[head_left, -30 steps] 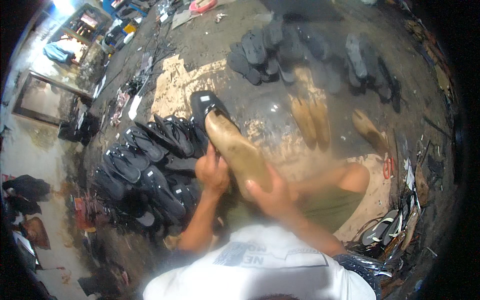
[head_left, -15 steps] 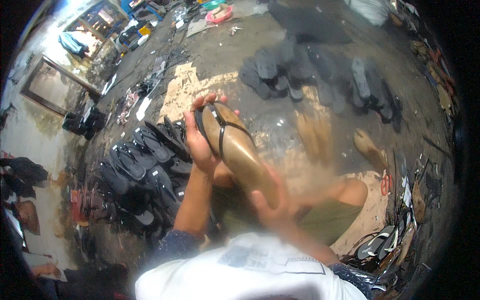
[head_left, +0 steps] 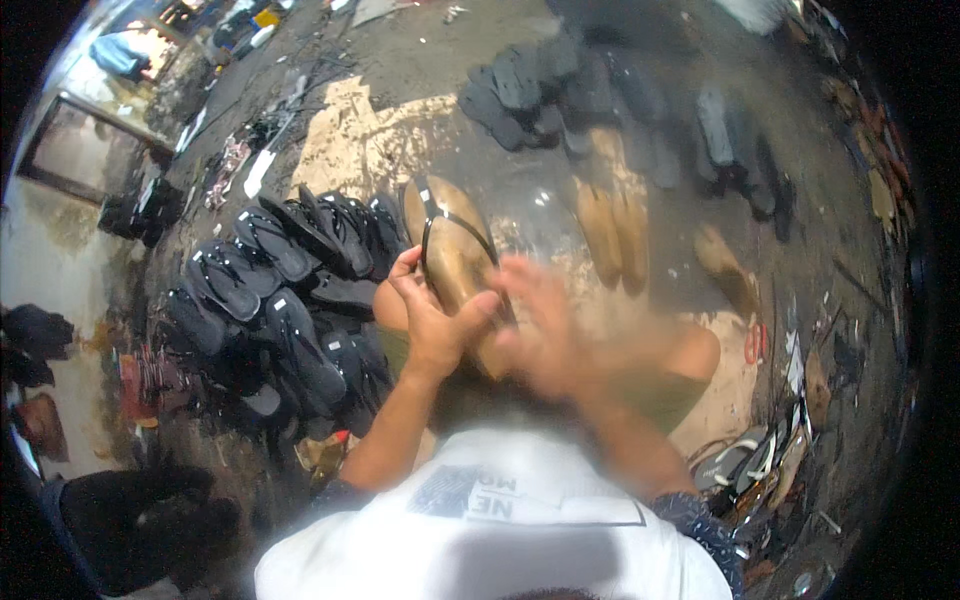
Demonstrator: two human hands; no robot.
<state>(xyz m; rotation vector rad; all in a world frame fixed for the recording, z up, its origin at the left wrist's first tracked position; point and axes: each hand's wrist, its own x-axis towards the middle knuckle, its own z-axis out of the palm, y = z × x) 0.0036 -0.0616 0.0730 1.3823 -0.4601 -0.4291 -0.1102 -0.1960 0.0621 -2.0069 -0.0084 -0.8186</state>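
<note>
A brown foot-shaped shoe last point(head_left: 459, 262) with a black Y-shaped thong strap stretched over it stands in front of my lap, toe end pointing away from me. My left hand point(head_left: 438, 325) is closed round its left side, with the thumb across the top near the heel end. On the other side, my right hand point(head_left: 545, 325) is blurred by motion beside the last. Whether its fingers touch the last cannot be made out. The underside of the last is hidden.
Many black thong sandals point(head_left: 295, 345) crowd the floor at left. Dark soles point(head_left: 520, 85) lie in rows farther off. Two brown lasts point(head_left: 612, 235) rest ahead, and another last point(head_left: 725, 268) lies right, near red-handled scissors point(head_left: 756, 343). Cardboard point(head_left: 345, 140) covers part of the floor.
My left hand has shifted from the toe end down to the side near the heel end. The right hand has let its heel grip loosen and moved up beside the last.
</note>
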